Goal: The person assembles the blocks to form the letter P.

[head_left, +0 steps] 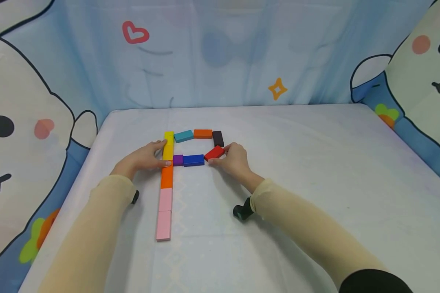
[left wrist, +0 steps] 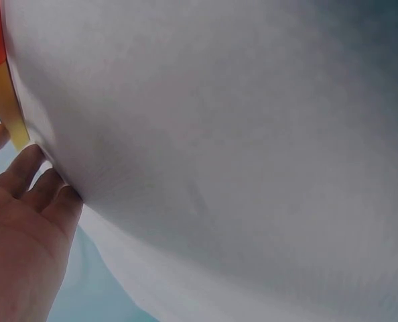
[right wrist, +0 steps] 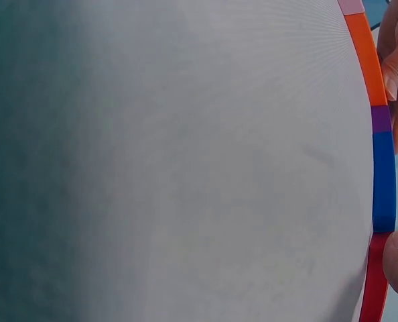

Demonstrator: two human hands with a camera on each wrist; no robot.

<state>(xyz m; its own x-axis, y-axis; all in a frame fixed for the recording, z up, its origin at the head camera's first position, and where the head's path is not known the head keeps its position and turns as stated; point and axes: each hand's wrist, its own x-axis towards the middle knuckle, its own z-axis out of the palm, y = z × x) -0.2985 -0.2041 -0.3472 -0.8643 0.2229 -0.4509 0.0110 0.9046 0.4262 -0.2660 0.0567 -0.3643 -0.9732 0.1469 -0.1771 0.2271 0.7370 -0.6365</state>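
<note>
My right hand (head_left: 238, 163) pinches a red block (head_left: 214, 153) between thumb and fingers. The block lies slanted, one end by a blue block (head_left: 193, 160) and the other near a dark block (head_left: 218, 138). With thumb and fingertips, my left hand (head_left: 143, 158) touches the left side of an upright row. That row has yellow blocks (head_left: 168, 152) on top, an orange block (head_left: 166, 178) below and pink blocks (head_left: 163, 226) at the near end. A purple block (head_left: 178, 160) joins the row to the blue one. In the right wrist view, the thumb presses the red block (right wrist: 374, 278).
A teal block (head_left: 184, 136) and another orange block (head_left: 203, 134) form the loop's far side. All lie on a white-covered table (head_left: 315, 162). A blue printed curtain (head_left: 223, 53) hangs behind it. Wrist cameras (head_left: 243, 210) sit under both sleeves.
</note>
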